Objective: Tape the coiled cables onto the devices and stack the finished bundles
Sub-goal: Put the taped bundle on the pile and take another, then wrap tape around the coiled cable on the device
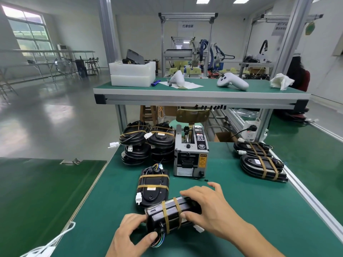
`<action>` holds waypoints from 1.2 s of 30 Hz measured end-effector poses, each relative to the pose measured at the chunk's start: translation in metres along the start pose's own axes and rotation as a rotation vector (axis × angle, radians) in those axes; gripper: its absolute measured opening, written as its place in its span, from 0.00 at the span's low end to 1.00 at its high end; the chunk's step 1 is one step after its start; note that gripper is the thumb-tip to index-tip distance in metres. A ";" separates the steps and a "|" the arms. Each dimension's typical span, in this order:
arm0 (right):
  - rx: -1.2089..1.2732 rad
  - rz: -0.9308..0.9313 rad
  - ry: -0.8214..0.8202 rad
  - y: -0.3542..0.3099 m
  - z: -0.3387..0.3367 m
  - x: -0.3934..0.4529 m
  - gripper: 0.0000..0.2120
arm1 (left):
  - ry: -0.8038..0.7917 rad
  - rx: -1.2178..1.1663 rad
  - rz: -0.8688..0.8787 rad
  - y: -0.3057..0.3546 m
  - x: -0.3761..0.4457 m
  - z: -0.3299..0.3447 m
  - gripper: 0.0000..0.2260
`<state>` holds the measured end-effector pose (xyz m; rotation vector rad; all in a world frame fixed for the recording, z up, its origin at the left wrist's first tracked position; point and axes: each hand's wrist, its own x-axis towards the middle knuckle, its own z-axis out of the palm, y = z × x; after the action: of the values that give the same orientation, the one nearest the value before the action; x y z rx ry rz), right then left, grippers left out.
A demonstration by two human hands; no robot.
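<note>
On the green mat (232,186) — black device (172,213), two tan tape bands, both hands' fingers (187,216) clamped round it.

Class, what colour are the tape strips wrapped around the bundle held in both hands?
The tape strips are tan-brown, against the black bundle; the head view shows this.

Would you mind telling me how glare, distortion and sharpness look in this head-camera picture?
Head view: ceiling lights glare off the glossy floor at left; the wide lens bows the frame posts and the green table edges; both hands and the taped bundle are sharp; the far room is soft.
</note>
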<state>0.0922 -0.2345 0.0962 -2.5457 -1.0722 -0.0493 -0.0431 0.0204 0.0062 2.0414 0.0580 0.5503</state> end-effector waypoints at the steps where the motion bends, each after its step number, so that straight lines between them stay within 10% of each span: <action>1: -0.005 0.000 -0.006 0.000 0.000 0.000 0.31 | -0.001 0.003 0.008 0.001 0.001 0.000 0.23; 36: 0.086 -0.004 0.003 0.000 0.003 -0.010 0.32 | -0.099 0.006 -0.046 -0.014 -0.001 0.003 0.26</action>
<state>0.0842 -0.2403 0.0912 -2.4657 -1.0557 -0.0085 -0.0409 0.0248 -0.0068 2.0645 0.0479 0.4203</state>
